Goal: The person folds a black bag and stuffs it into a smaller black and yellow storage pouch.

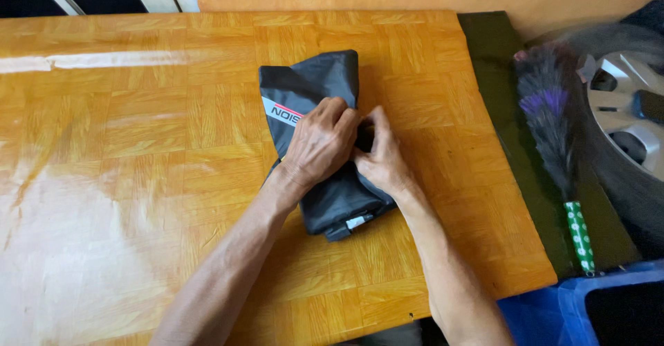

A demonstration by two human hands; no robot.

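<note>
Fingers of both hands are curled and bunched together at centre frame, pinching something small and dark on top of the folded dark grey garment; we can't tell what exactly, it's hidden between the fingertips. Our left hand lies palm-down across the bundle, likely pinning the fold flat so it doesn't spring open, while our right hand comes in from the right and meets it thumb-to-fingers. The garment sits mid-frame on the wooden table, folded into a compact rectangle running from upper centre down toward lower centre, with a white-and-red striped label showing just left of the left hand. Most of the cloth is under and around the fingers: upper part clear above them, lower edge sticking out below the wrists. At right of frame, a feather duster with a green dotted handle lies on a dark strip beside a wheel, well apart from the hands.
</note>
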